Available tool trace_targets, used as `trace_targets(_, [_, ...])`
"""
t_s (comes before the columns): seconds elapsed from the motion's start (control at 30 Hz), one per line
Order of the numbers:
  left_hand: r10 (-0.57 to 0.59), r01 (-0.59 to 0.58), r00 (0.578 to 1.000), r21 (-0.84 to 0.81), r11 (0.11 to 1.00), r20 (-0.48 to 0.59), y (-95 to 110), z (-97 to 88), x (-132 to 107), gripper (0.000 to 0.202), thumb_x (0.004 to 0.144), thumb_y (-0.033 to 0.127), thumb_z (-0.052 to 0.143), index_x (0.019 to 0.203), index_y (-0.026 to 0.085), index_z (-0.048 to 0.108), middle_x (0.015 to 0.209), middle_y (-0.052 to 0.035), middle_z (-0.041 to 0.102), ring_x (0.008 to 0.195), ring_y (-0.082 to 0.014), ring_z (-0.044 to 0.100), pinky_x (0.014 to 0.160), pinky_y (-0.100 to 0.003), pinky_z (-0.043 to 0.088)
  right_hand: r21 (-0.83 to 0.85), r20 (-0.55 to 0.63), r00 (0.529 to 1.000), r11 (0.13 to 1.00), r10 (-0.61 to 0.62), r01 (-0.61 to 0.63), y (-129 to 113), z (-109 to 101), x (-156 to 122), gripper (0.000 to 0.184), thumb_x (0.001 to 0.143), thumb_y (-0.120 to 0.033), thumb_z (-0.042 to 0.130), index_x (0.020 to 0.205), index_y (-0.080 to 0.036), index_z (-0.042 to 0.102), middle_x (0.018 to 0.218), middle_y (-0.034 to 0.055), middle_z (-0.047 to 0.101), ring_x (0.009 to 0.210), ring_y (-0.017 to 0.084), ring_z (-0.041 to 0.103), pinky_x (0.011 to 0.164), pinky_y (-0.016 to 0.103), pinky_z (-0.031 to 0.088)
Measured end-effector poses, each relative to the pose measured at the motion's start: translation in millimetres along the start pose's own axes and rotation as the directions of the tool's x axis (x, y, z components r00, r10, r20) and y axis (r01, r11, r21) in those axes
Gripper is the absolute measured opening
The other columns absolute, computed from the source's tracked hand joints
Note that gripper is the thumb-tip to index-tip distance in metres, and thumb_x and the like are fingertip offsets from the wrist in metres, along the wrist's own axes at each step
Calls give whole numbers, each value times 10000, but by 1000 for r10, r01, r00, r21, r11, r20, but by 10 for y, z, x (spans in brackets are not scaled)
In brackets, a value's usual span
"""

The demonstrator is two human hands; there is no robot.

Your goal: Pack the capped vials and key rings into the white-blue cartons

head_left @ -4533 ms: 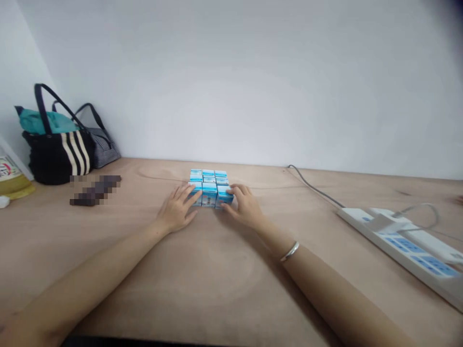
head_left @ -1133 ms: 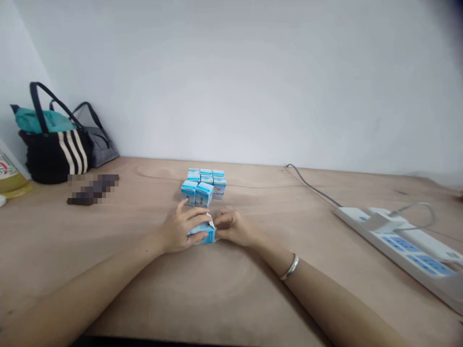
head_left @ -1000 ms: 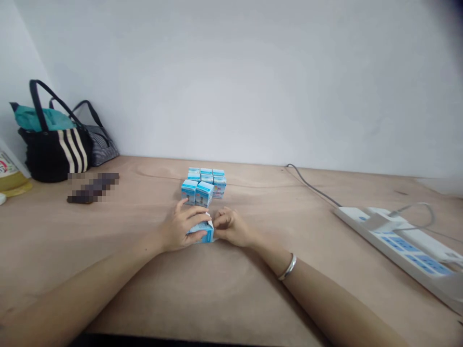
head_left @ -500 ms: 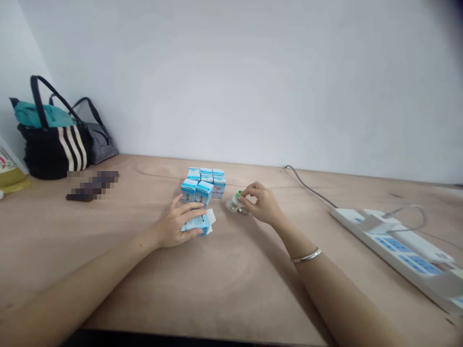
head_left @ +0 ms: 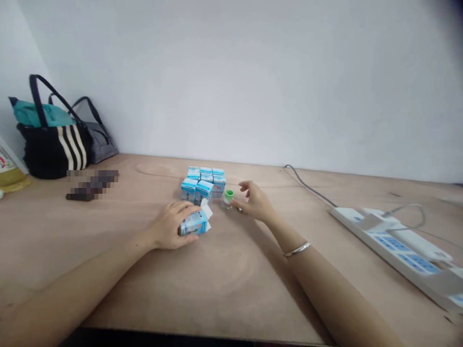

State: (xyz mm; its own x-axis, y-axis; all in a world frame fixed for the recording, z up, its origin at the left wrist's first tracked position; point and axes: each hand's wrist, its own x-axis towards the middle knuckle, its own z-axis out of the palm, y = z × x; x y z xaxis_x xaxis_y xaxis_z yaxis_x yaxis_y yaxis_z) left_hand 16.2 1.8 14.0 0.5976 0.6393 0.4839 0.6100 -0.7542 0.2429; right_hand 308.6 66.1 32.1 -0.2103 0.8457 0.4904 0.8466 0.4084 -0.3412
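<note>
My left hand (head_left: 173,225) is closed round a small blue-and-white carton (head_left: 195,222) that lies on its side, its white end flaps standing open toward the right. Beside my right hand (head_left: 255,200) stands a small clear bottle (head_left: 228,199) with a green top. The fingers of that hand are apart and curved, with the thumb close to the bottle; whether it touches I cannot tell. A tiny object shows by the thumb, too small to name. Just behind the left hand, several matching cartons (head_left: 205,179) stand grouped in rows.
A long white power strip (head_left: 379,248) with plugs runs along the right, its grey cable (head_left: 307,185) reaching the wall. At the back left are a black striped bag (head_left: 58,149), a grey bag (head_left: 101,144), a bottle of yellow liquid (head_left: 12,176) and a dark blurred object (head_left: 92,185).
My right hand has let go of the bottle, which now stands upright slightly further left. My left hand has gone from lying over the carton to gripping it, turning its open end slightly away.
</note>
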Motion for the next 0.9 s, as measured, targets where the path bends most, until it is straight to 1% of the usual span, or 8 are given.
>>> trace_targets(0.17, [-71, 70, 997, -56, 996, -18, 55, -77, -14, 606, 688, 308, 657, 1245, 219, 435, 1171, -79, 574, 1035, -247, 570, 894, -383, 462, -151, 245, 955, 979, 168, -133, 152, -12, -29, 256, 702, -358, 657, 891, -189, 626, 893, 59, 666, 788, 192, 610, 649, 275, 445])
trace_targets(0.37, [-90, 88, 995, -71, 994, -31, 20, -74, -41, 569, 716, 263, 619, 1245, 236, 415, 1165, -57, 604, 1006, -227, 606, 843, -355, 497, -246, 130, 951, 939, 279, -242, 235, -59, -37, 233, 739, -370, 618, 845, -164, 634, 923, 133, 638, 810, 255, 606, 663, 350, 449])
trace_targets(0.43, [-38, 36, 998, -31, 999, -54, -17, -38, -38, 555, 717, 242, 619, 1240, 236, 434, 1175, -57, 607, 1033, -228, 600, 879, -362, 493, -197, -23, 980, 960, 196, -197, 127, -118, -57, 223, 764, -348, 600, 893, -168, 625, 948, 133, 626, 842, 254, 598, 706, 367, 457])
trace_targets(0.53, [102, -96, 992, 76, 992, -77, -63, 18, -26, 449, 770, 184, 574, 1208, 231, 490, 1196, -62, 603, 1100, -223, 569, 960, -381, 460, 0, -259, 961, 995, -96, 100, -196, -184, -132, 174, 838, -322, 531, 913, -185, 609, 886, 105, 629, 830, 224, 587, 737, 356, 467])
trace_targets(0.63, [231, -223, 970, 100, 970, -73, -88, 50, -23, 344, 821, 213, 564, 1163, 228, 541, 1200, -73, 607, 1137, -221, 549, 1007, -402, 431, 110, -187, 902, 904, -390, 414, -548, -159, -257, 191, 855, -333, 535, 975, -205, 610, 911, 100, 638, 862, 224, 578, 782, 370, 461])
trace_targets(0.7, [244, -244, 966, 11, 970, -87, -96, 53, -31, 396, 795, 320, 624, 1168, 218, 537, 1189, -88, 614, 1130, -229, 558, 1000, -409, 442, 87, -77, 848, 844, -524, 530, -699, -97, -344, 244, 839, -363, 564, 1019, -207, 616, 995, 107, 632, 923, 238, 563, 817, 391, 440])
trace_targets(0.8, [116, -139, 981, -153, 978, -154, -100, 59, -49, 477, 763, 404, 650, 1177, 206, 522, 1175, -98, 615, 1108, -232, 573, 971, -407, 470, 36, 23, 822, 822, -569, 568, -772, 4, -426, 274, 830, -386, 576, 1027, -201, 622, 1055, 113, 618, 968, 250, 548, 837, 408, 418])
trace_targets(0.9, [-189, 111, 963, -356, 928, -193, -85, 102, -49, 341, 843, 393, 540, 1123, 199, 531, 1116, -85, 626, 1032, -208, 612, 874, -372, 534, 38, 70, 824, 827, -562, 560, -753, 70, -441, 277, 819, -392, 590, 1011, -194, 613, 1070, 115, 613, 989, 254, 546, 852, 411, 412])
